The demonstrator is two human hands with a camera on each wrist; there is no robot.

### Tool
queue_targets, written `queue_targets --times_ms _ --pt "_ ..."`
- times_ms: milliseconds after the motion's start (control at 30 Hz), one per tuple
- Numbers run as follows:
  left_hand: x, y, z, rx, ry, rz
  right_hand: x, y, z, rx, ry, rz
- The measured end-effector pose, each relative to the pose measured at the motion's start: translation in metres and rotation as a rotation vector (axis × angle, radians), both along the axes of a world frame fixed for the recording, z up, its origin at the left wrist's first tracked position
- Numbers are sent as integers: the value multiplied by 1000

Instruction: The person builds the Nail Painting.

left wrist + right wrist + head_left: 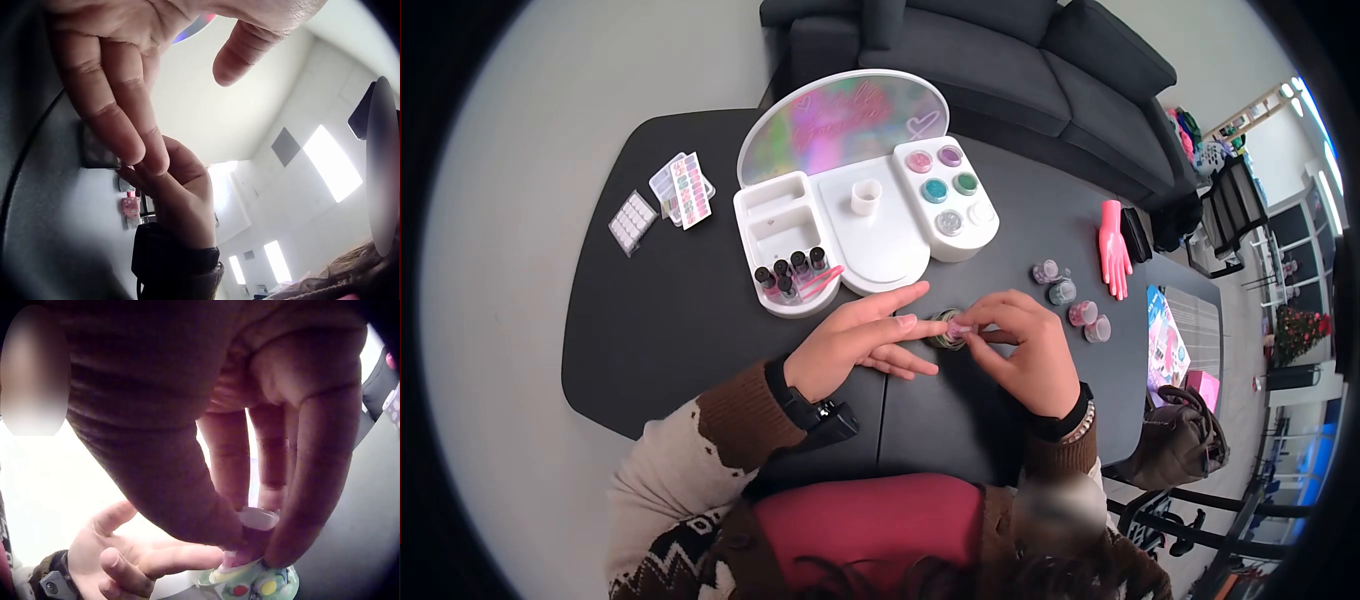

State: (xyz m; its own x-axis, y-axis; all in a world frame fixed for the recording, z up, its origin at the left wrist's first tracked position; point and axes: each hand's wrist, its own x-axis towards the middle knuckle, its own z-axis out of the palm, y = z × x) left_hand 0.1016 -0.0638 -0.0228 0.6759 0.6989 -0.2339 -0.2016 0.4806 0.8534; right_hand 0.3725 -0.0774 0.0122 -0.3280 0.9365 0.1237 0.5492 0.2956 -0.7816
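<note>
Seen at far left on the bench, a small gridded sheet and, beside it, overlapping sticker sheets. Farther right, standing in a compartment of the white organizer, black-capped bottles with a pink tool beside them. In front of the organizer, the left hand, open, fingers spread, index fingertip at a small pink piece. Just below the piece, a green jar with coloured dots; exact contact impossible to tell. Pinching the small pink piece between thumb and fingers, the right hand. Beyond, four small jars in a loose row, then a pink model hand and, farther right, a brown bag.
</note>
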Motion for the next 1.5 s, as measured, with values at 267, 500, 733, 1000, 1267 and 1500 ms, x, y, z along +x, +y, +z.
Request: queue_targets --times_ms 267,500,733,1000,1267,1500 --pt "0 -1 2 -1 32 -24 -15 -6 -3 122 -198 -37" --pt "-3 1 0 28 29 13 -16 -8 0 261 -326 -132" --pt "-3 3 3 47 28 65 -13 -10 -7 289 -356 -92" --pt "-3 5 -1 53 20 56 -6 -13 -2 249 -440 -11" --pt "-2 6 1 155 64 126 -13 -8 8 455 -86 -41" --pt "10 -6 5 173 102 177 -24 -10 4 603 -154 91"
